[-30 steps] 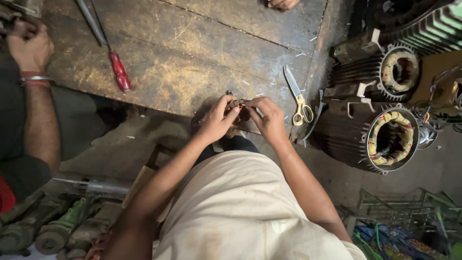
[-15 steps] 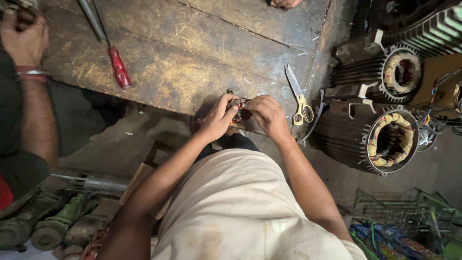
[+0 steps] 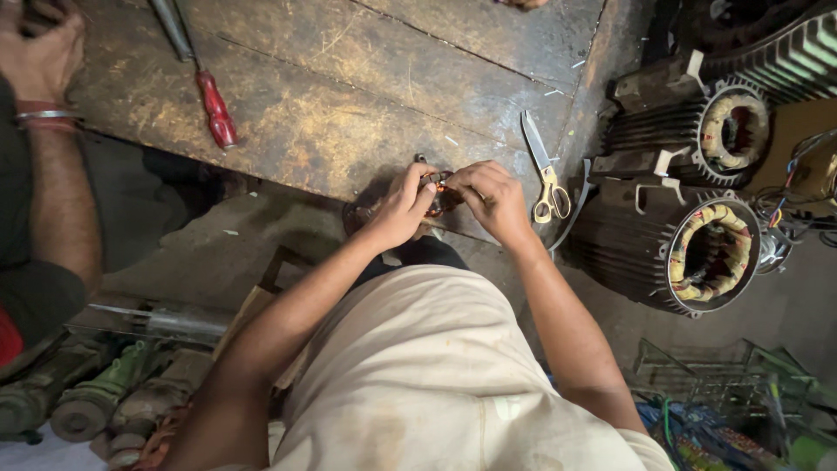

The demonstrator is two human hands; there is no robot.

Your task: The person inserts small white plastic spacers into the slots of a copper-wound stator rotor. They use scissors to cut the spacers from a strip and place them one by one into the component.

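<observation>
At the near edge of the worn wooden workbench (image 3: pixel 349 113), the left hand (image 3: pixel 403 208) and the right hand (image 3: pixel 493 199) are meeting around a small dark part wound with copper-coloured wire (image 3: pixel 438 190). Both hands are closing on it: the left hand's fingers are pinching it from one side, and the right hand's fingers are curling over it from the other, so most of the part is lying hidden between them. It is sitting just over the bench's front edge, close to the person's body.

Just beside the right hand, on its outer side, a pair of scissors with yellow handles (image 3: pixel 547 179) is lying on the bench, blades pointing away from the person. Beyond the scissors, off the bench, two ribbed dark motor housings (image 3: pixel 649 235) are standing with their copper windings showing through the open ends.

Well apart from the grip on the left hand's side, a screwdriver with a red handle (image 3: pixel 215 109) is resting on the wood. Farther that way, another person's hand with a bangle on the wrist (image 3: pixel 39 65) is reaching onto the bench's far corner.
</observation>
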